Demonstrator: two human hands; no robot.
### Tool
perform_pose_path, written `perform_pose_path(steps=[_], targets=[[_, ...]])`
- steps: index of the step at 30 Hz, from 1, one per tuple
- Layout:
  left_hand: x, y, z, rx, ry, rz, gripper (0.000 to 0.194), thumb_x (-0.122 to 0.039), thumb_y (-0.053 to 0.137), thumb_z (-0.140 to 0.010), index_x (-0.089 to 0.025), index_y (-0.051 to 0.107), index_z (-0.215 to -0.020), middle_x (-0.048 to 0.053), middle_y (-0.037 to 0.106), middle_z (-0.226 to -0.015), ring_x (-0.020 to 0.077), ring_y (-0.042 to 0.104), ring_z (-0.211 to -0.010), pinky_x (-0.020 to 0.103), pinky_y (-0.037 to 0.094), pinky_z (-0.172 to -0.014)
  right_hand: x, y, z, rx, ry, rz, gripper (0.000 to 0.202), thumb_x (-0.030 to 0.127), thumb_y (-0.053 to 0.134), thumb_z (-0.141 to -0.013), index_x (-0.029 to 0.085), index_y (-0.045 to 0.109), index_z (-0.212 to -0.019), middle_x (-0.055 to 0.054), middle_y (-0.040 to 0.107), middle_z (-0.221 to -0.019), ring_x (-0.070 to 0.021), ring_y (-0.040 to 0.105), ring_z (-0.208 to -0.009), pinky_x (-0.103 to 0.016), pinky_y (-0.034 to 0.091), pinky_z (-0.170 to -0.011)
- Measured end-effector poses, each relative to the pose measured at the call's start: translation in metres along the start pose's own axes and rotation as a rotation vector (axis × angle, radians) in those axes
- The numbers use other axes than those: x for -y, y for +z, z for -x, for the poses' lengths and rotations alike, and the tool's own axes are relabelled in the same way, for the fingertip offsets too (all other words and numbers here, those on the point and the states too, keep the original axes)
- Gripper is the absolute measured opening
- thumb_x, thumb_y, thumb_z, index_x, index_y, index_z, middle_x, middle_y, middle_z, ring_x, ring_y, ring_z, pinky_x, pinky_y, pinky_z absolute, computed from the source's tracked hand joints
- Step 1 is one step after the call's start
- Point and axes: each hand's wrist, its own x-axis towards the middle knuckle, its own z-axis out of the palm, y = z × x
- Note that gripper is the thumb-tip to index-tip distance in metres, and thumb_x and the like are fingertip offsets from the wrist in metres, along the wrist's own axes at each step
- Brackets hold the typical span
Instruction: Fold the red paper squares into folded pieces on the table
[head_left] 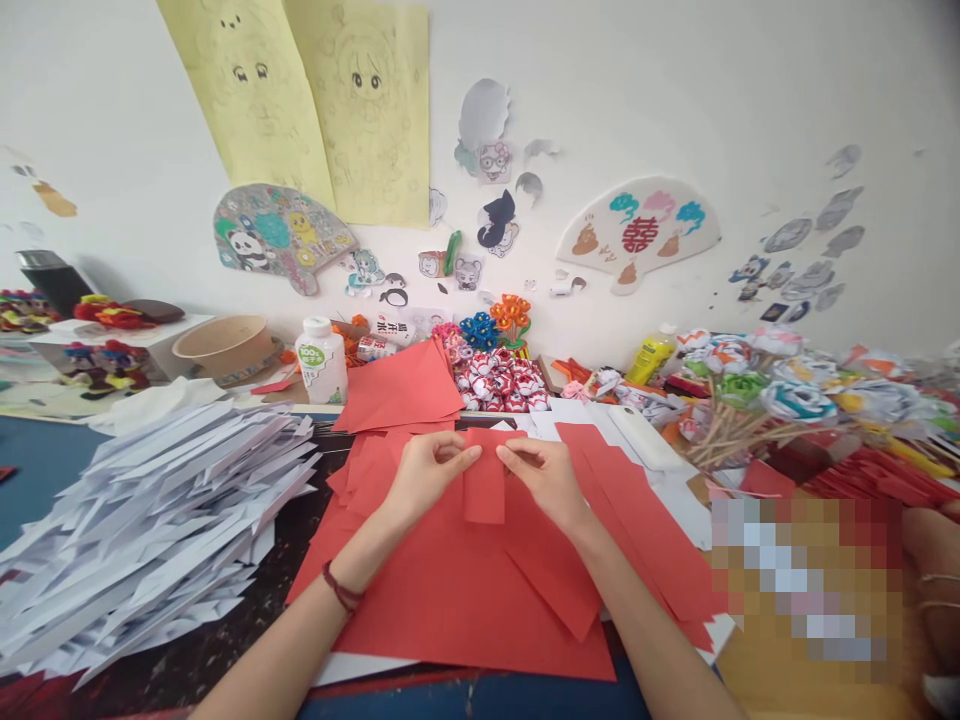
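Note:
Between my two hands hangs a narrow red paper strip [484, 490], upright above the work surface. My left hand [433, 472] pinches its upper left edge between thumb and fingers. Opposite it, my right hand [547, 478] pinches the upper right edge in the same way. Below lies a large red paper sheet [450, 610], flat and spread toward me. A smaller red paper piece [559, 585] rests at a slant on its right part. More red sheets [405, 385] are stacked behind my left hand, and long red strips [637, 510] lie to the right of my right hand.
A tall heap of folded white paper strips [172, 520] covers the left side. At the back stand a white bottle [321, 365] and a pile of red-and-white folded pieces [502, 380]. Paper flowers on sticks [750, 390] crowd the right. Another person's arm [934, 570] shows at the right edge.

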Motion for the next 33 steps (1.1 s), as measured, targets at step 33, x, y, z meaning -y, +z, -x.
perform_pose_path(steps=[33], targets=[[0.010,0.004,-0.002,0.027,0.084,-0.188,0.042,-0.043,0.052,-0.086,-0.018,0.034,-0.057,-0.005,0.028,-0.055,0.0083,0.027,-0.053,0.021,0.025,-0.050,0.000,-0.003,0.000,-0.027,-0.006,-0.058,0.023,0.034,0.062,-0.083,0.016,0.066,-0.069,-0.002,0.059,-0.064,-0.0146,0.053,-0.061,-0.024,0.046,-0.057]])
